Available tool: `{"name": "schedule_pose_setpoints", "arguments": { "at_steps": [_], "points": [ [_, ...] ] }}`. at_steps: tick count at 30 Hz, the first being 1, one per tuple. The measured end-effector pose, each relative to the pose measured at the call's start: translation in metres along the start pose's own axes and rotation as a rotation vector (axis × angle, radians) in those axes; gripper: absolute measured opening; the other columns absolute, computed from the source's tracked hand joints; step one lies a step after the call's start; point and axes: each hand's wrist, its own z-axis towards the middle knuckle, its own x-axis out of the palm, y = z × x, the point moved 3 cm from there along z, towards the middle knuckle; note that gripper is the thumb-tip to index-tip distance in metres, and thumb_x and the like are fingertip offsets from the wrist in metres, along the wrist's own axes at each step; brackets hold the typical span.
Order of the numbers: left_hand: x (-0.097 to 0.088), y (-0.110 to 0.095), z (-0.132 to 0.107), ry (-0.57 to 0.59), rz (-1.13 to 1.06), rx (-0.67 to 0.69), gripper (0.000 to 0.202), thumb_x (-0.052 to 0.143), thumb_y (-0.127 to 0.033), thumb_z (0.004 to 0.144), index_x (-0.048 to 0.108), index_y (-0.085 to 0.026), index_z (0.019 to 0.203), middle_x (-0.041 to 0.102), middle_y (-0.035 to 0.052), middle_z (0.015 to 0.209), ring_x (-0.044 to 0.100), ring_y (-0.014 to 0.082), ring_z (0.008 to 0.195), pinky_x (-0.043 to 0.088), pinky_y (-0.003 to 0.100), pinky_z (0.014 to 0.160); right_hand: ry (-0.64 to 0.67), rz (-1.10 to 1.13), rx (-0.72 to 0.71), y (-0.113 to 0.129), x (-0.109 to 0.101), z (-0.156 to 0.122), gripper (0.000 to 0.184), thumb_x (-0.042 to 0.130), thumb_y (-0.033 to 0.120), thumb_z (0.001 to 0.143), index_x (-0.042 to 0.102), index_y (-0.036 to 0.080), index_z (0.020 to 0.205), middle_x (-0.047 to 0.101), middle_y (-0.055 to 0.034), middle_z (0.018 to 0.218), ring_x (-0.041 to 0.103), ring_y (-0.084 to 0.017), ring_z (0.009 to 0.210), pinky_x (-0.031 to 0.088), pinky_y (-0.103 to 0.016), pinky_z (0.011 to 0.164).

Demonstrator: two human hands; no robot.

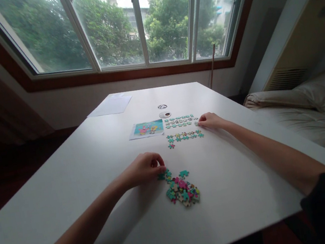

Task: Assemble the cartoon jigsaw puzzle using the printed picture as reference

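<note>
My right hand [210,120] is closed in a pinch on a small pale puzzle piece [196,124], at the right end of the upper rows of laid-out pieces [177,121]. Below those rows lie further rows [184,136] of mostly teal pieces, with a single piece [171,146] under them. My left hand [146,167] has its fingers curled and its fingertips together on a teal puzzle piece [161,176], partly hidden. That piece lies at the upper left edge of a loose heap of teal, pink and beige pieces [182,190].
A colourful cartoon picture sheet [148,128] lies left of the rows. Beyond it are two small round items [165,114] and white paper [111,105] at the far left of the white table [68,185]. A padded, pale couch [305,117] stands along the right.
</note>
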Motion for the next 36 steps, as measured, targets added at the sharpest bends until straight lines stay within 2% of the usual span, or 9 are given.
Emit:
{"name": "schedule_pose_setpoints", "arguments": {
  "at_steps": [5,8,18,23,29,33,36],
  "points": [
    [0.002,-0.002,0.0,-0.005,0.046,-0.018,0.021,0.055,-0.034,0.071,0.063,-0.015,0.075,0.051,-0.0031,0.055,0.045,0.0111,0.051,0.032,0.02,0.049,-0.041,-0.034,-0.035,0.002,0.005,0.004,0.02,0.058,0.032,0.073,0.068,0.018,0.084,0.068,-0.003,0.081,0.059,-0.014,0.07,0.04,-0.021,0.061],
    [0.003,-0.002,0.001,-0.036,0.068,0.001,0.02,0.054,-0.033,0.072,0.063,-0.015,0.075,0.051,-0.0032,0.055,0.045,0.0108,0.052,0.033,0.02,0.05,-0.057,-0.033,-0.059,0.003,0.008,0.004,0.018,0.058,0.031,0.073,0.068,0.021,0.085,0.068,-0.0011,0.082,0.059,-0.013,0.071,0.04,-0.021,0.065],
    [0.001,0.0,0.001,-0.144,0.155,0.026,0.019,0.049,-0.029,0.076,0.064,-0.016,0.078,0.057,-0.0007,0.062,0.049,0.0115,0.056,0.034,0.022,0.055,-0.106,-0.007,-0.064,0.005,0.011,0.011,0.02,0.058,0.03,0.074,0.069,0.02,0.088,0.068,-0.0026,0.081,0.059,-0.012,0.07,0.04,-0.02,0.064],
    [-0.001,-0.004,-0.001,-0.141,0.202,0.016,0.023,0.05,-0.036,0.077,0.064,-0.018,0.078,0.06,0.0004,0.065,0.051,0.0129,0.057,0.034,0.023,0.054,-0.118,0.019,-0.074,0.004,0.011,0.011,0.02,0.059,0.03,0.073,0.069,0.02,0.087,0.067,-0.0024,0.079,0.058,-0.012,0.068,0.04,-0.02,0.063],
    [-0.004,-0.011,-0.006,-0.192,0.395,-0.024,0.03,0.045,-0.042,0.082,0.061,-0.019,0.072,0.062,0.0032,0.072,0.055,0.0173,0.065,0.035,0.026,0.057,-0.146,0.049,-0.089,0.003,0.012,0.011,0.019,0.059,0.029,0.073,0.069,0.019,0.085,0.067,-0.0027,0.075,0.058,-0.012,0.066,0.039,-0.021,0.06],
    [-0.002,-0.015,-0.006,-0.152,0.398,0.013,0.023,0.051,-0.041,0.078,0.061,-0.02,0.081,0.061,0.0028,0.077,0.056,0.0179,0.068,0.037,0.027,0.059,-0.168,0.067,-0.135,0.01,0.009,0.004,0.018,0.056,0.027,0.075,0.069,0.018,0.085,0.066,-0.0032,0.074,0.056,-0.013,0.064,0.038,-0.022,0.059],
    [-0.002,-0.017,-0.005,-0.135,0.407,0.012,0.022,0.056,-0.039,0.075,0.062,-0.021,0.085,0.061,0.0025,0.079,0.056,0.0188,0.071,0.038,0.027,0.061,-0.174,0.087,-0.195,0.023,0.005,-0.013,0.018,0.055,0.027,0.076,0.067,0.018,0.085,0.065,-0.0018,0.071,0.055,-0.011,0.061,0.038,-0.021,0.059]
  ]
}}
